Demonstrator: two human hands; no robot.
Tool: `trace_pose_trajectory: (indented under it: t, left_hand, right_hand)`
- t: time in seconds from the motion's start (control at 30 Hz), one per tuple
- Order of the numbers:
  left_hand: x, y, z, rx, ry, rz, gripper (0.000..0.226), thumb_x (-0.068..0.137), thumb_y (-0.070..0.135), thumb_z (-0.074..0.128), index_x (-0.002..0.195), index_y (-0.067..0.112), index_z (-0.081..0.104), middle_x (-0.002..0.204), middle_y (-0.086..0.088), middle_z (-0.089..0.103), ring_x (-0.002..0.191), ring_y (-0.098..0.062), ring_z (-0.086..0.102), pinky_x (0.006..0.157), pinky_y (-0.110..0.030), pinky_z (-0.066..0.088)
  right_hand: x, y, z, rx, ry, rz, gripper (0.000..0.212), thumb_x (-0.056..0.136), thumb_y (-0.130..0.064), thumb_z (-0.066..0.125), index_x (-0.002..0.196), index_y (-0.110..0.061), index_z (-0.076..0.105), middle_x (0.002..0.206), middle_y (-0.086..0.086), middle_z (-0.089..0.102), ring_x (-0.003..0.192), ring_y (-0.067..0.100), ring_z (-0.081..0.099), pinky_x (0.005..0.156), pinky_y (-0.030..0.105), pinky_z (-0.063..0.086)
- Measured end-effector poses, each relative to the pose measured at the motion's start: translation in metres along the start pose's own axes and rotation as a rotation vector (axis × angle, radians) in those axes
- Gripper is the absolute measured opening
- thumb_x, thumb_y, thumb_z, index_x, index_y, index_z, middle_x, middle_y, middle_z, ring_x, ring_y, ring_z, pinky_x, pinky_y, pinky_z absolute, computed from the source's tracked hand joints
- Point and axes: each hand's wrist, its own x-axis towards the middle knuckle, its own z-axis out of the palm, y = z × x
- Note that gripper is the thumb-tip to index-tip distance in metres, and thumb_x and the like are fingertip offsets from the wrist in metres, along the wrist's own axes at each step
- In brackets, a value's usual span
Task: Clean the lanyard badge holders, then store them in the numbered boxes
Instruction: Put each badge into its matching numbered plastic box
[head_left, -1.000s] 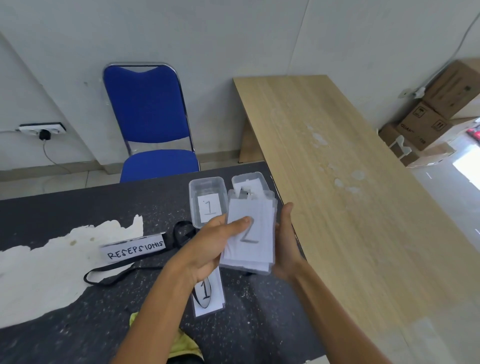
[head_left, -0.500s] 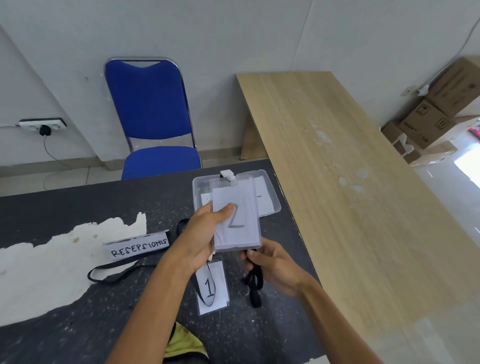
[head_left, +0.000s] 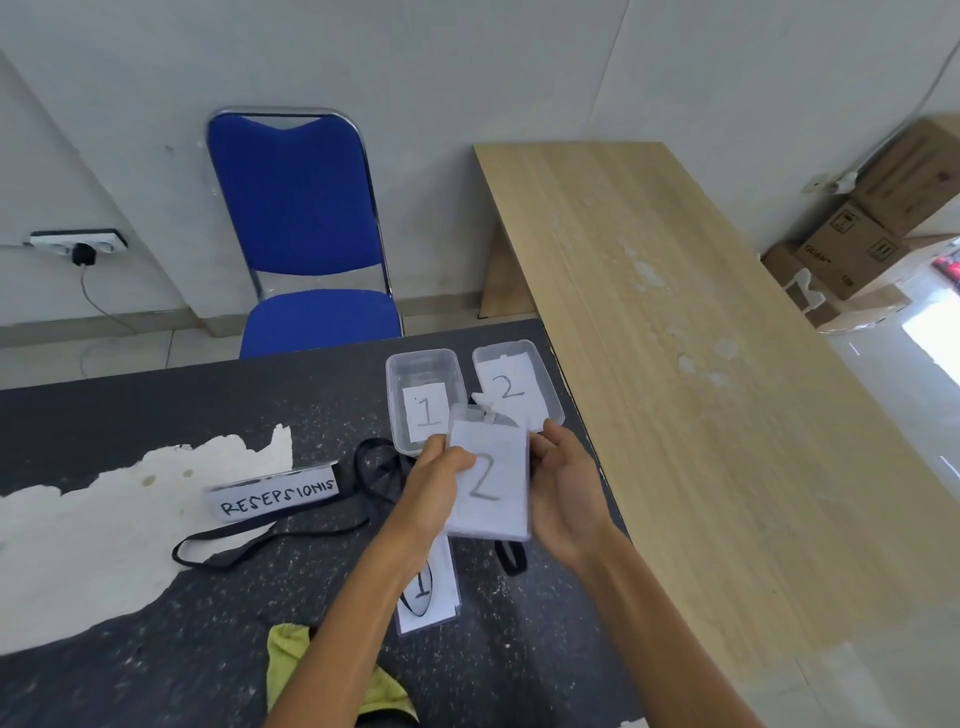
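A clear badge holder marked 2 (head_left: 488, 483) is held above the dark table, just in front of two clear boxes. My left hand (head_left: 441, 473) pinches its left edge with the thumb on its face. My right hand (head_left: 563, 488) grips its right edge, and its black lanyard (head_left: 511, 556) hangs below. Box 1 (head_left: 423, 364) and box 2 (head_left: 540, 374) stand side by side, each with a numbered paper inside. A badge holder marked 1 (head_left: 428, 592) lies flat under my left forearm. A holder reading RESEPSIONIS (head_left: 275, 496) lies to the left with its lanyard (head_left: 291, 530) spread out.
A yellow-green cloth (head_left: 296, 654) lies at the near table edge. The dark table (head_left: 156, 410) has a large white worn patch (head_left: 93, 530) on the left. A light wooden table (head_left: 675, 332) adjoins on the right. A blue chair (head_left: 306, 234) stands behind; cardboard boxes (head_left: 883, 223) are stacked far right.
The holder marked 2 has come back toward me, uncovering both boxes. My right hand rose from the lanyard below to the holder's right edge.
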Motion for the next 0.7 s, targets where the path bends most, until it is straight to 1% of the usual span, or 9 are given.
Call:
trace_pose_trajectory:
  t: [0.17, 0.27, 0.33, 0.43, 0.5, 0.53, 0.6, 0.63, 0.7]
  left_hand:
    - [0.001, -0.007, -0.003, 0.12, 0.001, 0.007, 0.018, 0.095, 0.016, 0.042, 0.112, 0.017, 0.049, 0.111, -0.005, 0.061, 0.101, -0.022, 0.061, 0.088, -0.042, 0.052]
    - [0.0, -0.012, -0.001, 0.113, -0.014, 0.005, 0.024, 0.096, 0.017, 0.04, 0.116, 0.022, 0.053, 0.111, -0.003, 0.063, 0.099, -0.02, 0.062, 0.082, -0.037, 0.053]
    - [-0.001, -0.015, -0.001, 0.073, 0.034, 0.007, 0.021, 0.094, 0.014, 0.044, 0.107, 0.02, 0.06, 0.102, -0.005, 0.067, 0.09, -0.02, 0.064, 0.073, -0.036, 0.054]
    - [-0.001, -0.018, -0.003, 0.05, 0.157, 0.06, 0.015, 0.088, 0.008, 0.054, 0.091, 0.013, 0.068, 0.089, -0.012, 0.071, 0.077, -0.024, 0.064, 0.072, -0.047, 0.056]
    - [-0.001, -0.023, -0.002, 0.053, 0.199, 0.097, 0.015, 0.086, 0.008, 0.058, 0.085, 0.016, 0.071, 0.088, -0.011, 0.072, 0.077, -0.026, 0.066, 0.072, -0.049, 0.056]
    - [0.0, -0.025, -0.001, 0.062, 0.219, 0.118, 0.015, 0.086, 0.008, 0.06, 0.085, 0.017, 0.071, 0.092, -0.01, 0.071, 0.079, -0.026, 0.067, 0.072, -0.046, 0.056]
    - [0.002, -0.03, 0.002, 0.091, 0.244, 0.166, 0.013, 0.084, 0.008, 0.063, 0.087, 0.018, 0.071, 0.101, -0.008, 0.067, 0.085, -0.025, 0.067, 0.072, -0.04, 0.056]
    - [0.004, -0.032, 0.003, 0.091, 0.247, 0.186, 0.014, 0.083, 0.007, 0.064, 0.09, 0.017, 0.071, 0.103, -0.008, 0.066, 0.087, -0.024, 0.066, 0.071, -0.037, 0.056]
    - [0.008, -0.031, 0.008, 0.038, 0.236, 0.183, 0.024, 0.082, 0.003, 0.066, 0.102, 0.017, 0.064, 0.099, -0.006, 0.068, 0.088, -0.022, 0.066, 0.073, -0.034, 0.054]
  right_hand:
    - [0.0, 0.001, 0.003, -0.229, -0.002, -0.039, 0.036, 0.093, -0.006, 0.036, 0.117, -0.005, 0.063, 0.114, 0.018, 0.068, 0.109, 0.035, 0.062, 0.095, 0.053, 0.049]
    - [0.001, 0.002, 0.002, -0.287, -0.001, -0.073, 0.037, 0.094, 0.0, 0.035, 0.119, -0.011, 0.061, 0.113, 0.016, 0.068, 0.101, 0.031, 0.065, 0.084, 0.047, 0.055]
    - [0.002, 0.004, 0.001, -0.317, -0.003, -0.084, 0.036, 0.096, 0.003, 0.036, 0.117, -0.012, 0.061, 0.11, 0.015, 0.069, 0.094, 0.027, 0.067, 0.076, 0.04, 0.057]
    - [0.001, 0.005, -0.001, -0.4, 0.003, -0.094, 0.033, 0.096, 0.003, 0.038, 0.113, -0.01, 0.063, 0.107, 0.014, 0.071, 0.092, 0.026, 0.068, 0.077, 0.039, 0.057]
    - [0.002, 0.005, -0.001, -0.446, 0.018, -0.111, 0.032, 0.096, 0.003, 0.039, 0.113, -0.009, 0.063, 0.107, 0.013, 0.071, 0.093, 0.026, 0.068, 0.08, 0.039, 0.057]
    - [0.002, 0.005, -0.001, -0.465, 0.033, -0.119, 0.032, 0.095, 0.003, 0.039, 0.112, -0.009, 0.064, 0.106, 0.013, 0.071, 0.09, 0.024, 0.068, 0.076, 0.036, 0.058]
    - [0.004, 0.003, -0.001, -0.53, 0.081, -0.125, 0.032, 0.094, 0.003, 0.039, 0.11, -0.01, 0.065, 0.102, 0.01, 0.072, 0.083, 0.018, 0.068, 0.062, 0.027, 0.055]
    - [0.005, 0.001, -0.003, -0.564, 0.102, -0.119, 0.033, 0.094, 0.003, 0.039, 0.109, -0.011, 0.064, 0.102, 0.008, 0.072, 0.081, 0.017, 0.067, 0.059, 0.024, 0.053]
    - [0.009, -0.006, -0.006, -0.6, 0.129, -0.097, 0.032, 0.094, 0.001, 0.038, 0.109, -0.012, 0.063, 0.103, 0.007, 0.071, 0.084, 0.018, 0.066, 0.064, 0.029, 0.054]
